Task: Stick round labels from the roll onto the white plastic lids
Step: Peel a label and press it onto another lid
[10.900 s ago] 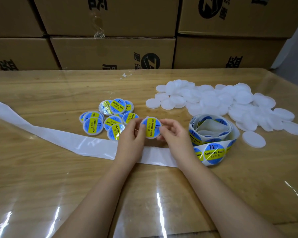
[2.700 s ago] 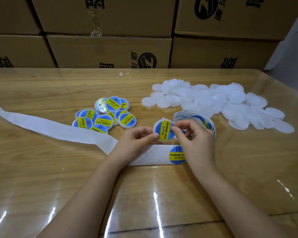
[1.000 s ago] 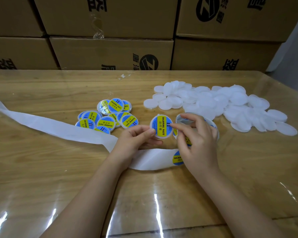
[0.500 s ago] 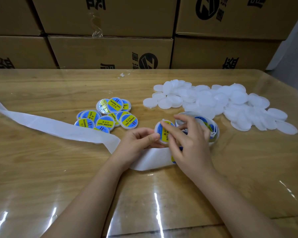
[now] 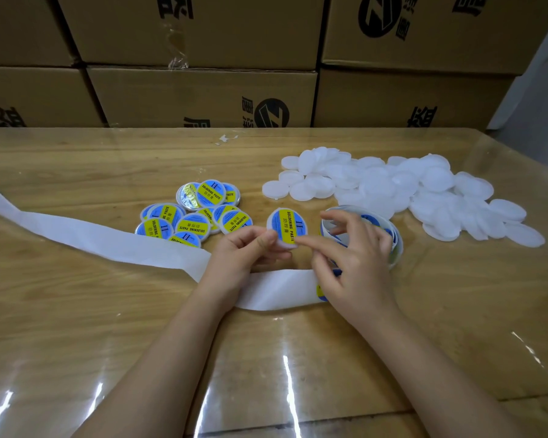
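Note:
My left hand (image 5: 244, 252) pinches a white lid with a blue and yellow round label (image 5: 287, 227) by its lower left edge, held just above the table with the label facing up. My right hand (image 5: 353, 257) hovers beside it with fingers spread, and its index fingertip touches the lid's lower right edge. Under that hand lies the label roll (image 5: 394, 237), mostly hidden. The empty white backing strip (image 5: 108, 241) trails left across the table. One label (image 5: 319, 292) still on the strip peeks out beside my right wrist.
Several labelled lids (image 5: 196, 213) lie in a heap left of centre. A large pile of plain white lids (image 5: 393, 188) covers the right side. Stacked cardboard boxes (image 5: 203, 96) stand behind the wooden table (image 5: 76, 311), which has a glossy plastic cover.
My right fingers have come off the label's face and spread out, with only the index tip at the lid's edge. The lid has tipped back so its whole label shows.

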Tool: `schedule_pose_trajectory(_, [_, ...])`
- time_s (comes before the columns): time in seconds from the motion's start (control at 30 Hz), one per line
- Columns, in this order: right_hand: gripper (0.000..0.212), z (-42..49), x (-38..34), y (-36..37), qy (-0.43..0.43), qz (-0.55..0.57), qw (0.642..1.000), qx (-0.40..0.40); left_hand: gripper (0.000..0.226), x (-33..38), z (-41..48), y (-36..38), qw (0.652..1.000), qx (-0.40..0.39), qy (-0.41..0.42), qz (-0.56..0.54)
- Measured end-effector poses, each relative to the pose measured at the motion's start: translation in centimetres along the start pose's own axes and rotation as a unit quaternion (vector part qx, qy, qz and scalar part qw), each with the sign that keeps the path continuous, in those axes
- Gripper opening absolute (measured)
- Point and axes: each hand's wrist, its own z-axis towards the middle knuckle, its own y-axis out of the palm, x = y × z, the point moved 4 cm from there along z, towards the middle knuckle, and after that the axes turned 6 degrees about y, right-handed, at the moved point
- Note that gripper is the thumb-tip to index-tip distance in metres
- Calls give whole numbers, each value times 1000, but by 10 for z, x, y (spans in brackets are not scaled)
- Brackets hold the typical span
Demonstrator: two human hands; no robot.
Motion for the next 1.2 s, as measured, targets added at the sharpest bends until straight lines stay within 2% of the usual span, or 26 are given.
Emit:
schedule_pose_trajectory(0.37, [29, 1, 4, -2, 16, -33, 999, 18, 20, -2, 0, 2, 1000, -19, -16, -11])
schedule_pose_trajectory(0.7, [30, -3, -3, 1, -25, 17, 999, 10, 17, -3, 1, 1, 999, -14, -21, -33])
schedule_pose_trajectory(0.83, [28, -3, -6, 2, -35, 28, 999, 1, 18, -5, 0, 4, 998, -41, -20, -35])
schedule_pose_trajectory(1.07, [34, -2, -6, 3, -22, 1, 1000, -3, 19, -8, -1, 9, 996, -78, -24, -23])
schedule_pose_trajectory(1.2, [33, 0, -4, 5, 13, -29, 999, -9, 15, -10, 0, 9, 997, -76, -21, -14])
